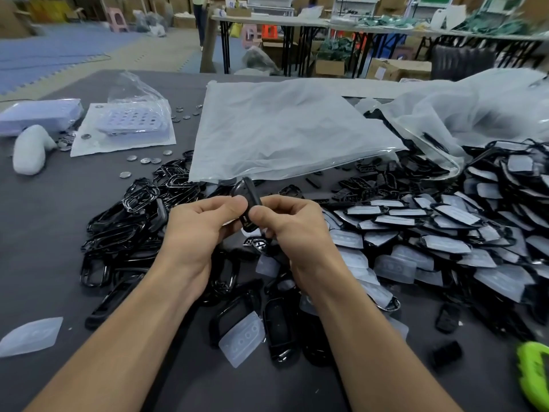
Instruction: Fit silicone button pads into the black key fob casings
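At far left of the table (44,248), empty black casings (118,233) lie heaped, prob. feed stock in reach; centre, left hand (202,224) & right hand (291,224) both pinch one casing (252,191) edge-up, likely to press a pad home; can't tell if a pad's inside. Loose silicone pads (242,337) lie btw the forearms; at right, fitted casings (445,227) pile apart, prob. the done lot.

One black casing (249,193) is held on edge at centre. Empty casings (118,233) heap at nine o'clock, pad-fitted ones (445,227) at three, a loose silicone pad (242,340) at six.
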`<action>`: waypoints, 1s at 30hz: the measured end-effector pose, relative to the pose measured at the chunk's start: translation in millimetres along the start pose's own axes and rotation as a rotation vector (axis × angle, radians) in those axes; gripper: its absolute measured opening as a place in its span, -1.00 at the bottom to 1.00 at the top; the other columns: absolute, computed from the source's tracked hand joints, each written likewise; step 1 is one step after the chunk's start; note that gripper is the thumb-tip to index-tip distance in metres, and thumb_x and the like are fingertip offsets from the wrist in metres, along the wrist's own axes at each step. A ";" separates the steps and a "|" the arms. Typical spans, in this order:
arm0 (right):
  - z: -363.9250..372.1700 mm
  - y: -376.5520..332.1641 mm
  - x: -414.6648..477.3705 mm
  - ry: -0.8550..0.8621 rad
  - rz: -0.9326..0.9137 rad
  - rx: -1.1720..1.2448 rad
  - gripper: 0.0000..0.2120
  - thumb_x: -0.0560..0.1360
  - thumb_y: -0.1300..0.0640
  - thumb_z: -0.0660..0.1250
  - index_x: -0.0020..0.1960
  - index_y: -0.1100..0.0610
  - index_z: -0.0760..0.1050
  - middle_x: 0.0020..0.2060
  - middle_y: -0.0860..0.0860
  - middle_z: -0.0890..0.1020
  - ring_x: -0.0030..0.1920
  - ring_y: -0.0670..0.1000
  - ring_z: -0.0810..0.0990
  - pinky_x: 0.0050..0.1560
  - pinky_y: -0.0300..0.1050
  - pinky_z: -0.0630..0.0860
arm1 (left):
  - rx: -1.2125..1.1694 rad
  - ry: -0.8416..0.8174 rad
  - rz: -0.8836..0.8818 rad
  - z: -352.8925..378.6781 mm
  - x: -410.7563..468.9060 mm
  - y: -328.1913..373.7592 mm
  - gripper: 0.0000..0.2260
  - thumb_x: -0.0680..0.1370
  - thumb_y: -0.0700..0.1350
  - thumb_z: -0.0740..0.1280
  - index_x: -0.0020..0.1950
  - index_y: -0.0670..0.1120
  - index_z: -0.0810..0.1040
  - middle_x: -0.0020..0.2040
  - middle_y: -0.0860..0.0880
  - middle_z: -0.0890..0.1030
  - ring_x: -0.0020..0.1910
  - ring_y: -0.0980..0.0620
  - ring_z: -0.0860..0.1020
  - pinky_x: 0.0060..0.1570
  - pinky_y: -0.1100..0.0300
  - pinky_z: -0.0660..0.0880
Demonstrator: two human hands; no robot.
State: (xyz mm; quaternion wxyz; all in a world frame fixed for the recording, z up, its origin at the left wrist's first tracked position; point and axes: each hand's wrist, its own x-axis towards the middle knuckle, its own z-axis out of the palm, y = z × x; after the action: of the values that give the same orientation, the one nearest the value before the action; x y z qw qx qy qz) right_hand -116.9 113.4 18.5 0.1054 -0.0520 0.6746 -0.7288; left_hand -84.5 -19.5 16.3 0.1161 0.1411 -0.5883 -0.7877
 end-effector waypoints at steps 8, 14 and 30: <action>3.7 4.5 -4.4 0.239 -0.318 -0.440 -0.91 0.41 0.12 0.51 -0.24 -0.05 0.71 -0.38 -0.09 0.68 -0.32 -0.13 0.63 -0.21 -0.18 0.52 | 0.096 0.128 0.106 3.0 1.1 -2.8 -0.95 0.49 -0.13 0.56 -0.07 -0.06 0.76 -0.18 -0.06 0.76 -0.21 -0.03 0.75 -0.27 0.18 0.64; 14.4 6.5 -11.1 0.225 -0.563 -0.819 -0.88 0.37 0.08 0.59 -0.10 -0.04 0.75 -0.18 -0.10 0.61 0.01 0.04 0.59 0.15 0.02 0.52 | 0.146 0.158 0.087 1.0 4.2 -1.0 -0.82 0.49 -0.33 0.49 -0.18 -0.05 0.76 -0.25 -0.08 0.75 -0.32 0.04 0.69 -0.31 0.20 0.64; 22.9 15.7 0.8 0.213 -0.411 -1.347 -0.88 0.50 0.10 0.39 -0.09 -0.03 0.72 0.21 -0.15 0.64 0.41 0.06 0.38 0.39 -0.08 -0.06 | 0.147 0.354 0.100 -28.5 25.5 7.2 -0.72 0.49 -0.43 0.37 -0.11 -0.05 0.67 -0.23 -0.17 0.66 -0.24 -0.07 0.66 -0.35 0.19 0.64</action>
State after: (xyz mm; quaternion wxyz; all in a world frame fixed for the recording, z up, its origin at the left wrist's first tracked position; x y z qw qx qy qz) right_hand -111.4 89.8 4.7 -0.1558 -0.1606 0.9615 -0.1596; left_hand -98.0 -55.9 13.3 0.2460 0.2562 -0.6208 -0.6989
